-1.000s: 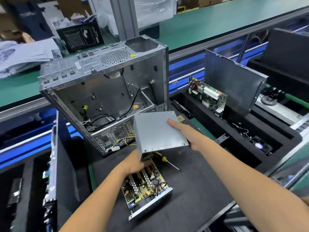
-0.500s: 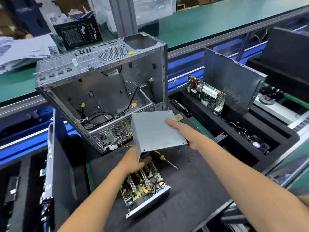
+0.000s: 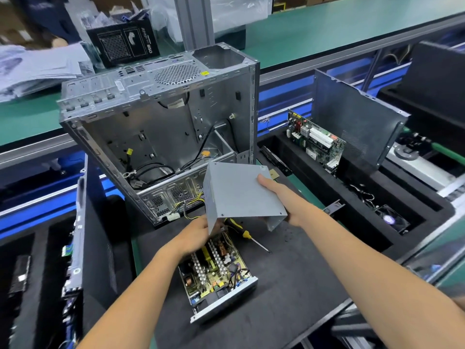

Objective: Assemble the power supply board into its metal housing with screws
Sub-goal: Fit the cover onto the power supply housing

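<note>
Black foam matting covers the bench (image 3: 289,285), green conveyor behind. One grey metal cover (image 3: 241,192) is up in the air, both hands on it: right hand (image 3: 284,197) clasps the far edge, thumb flat on top; left hand (image 3: 198,235) grips the near corner from below. Just beneath sits one power supply board (image 3: 216,273) in its open metal tray, flat on the mat. One yellow-handled screwdriver (image 3: 245,235) lies beside it. One open computer case (image 3: 161,132) stands behind, one loose circuit board (image 3: 314,141) at right.
</note>
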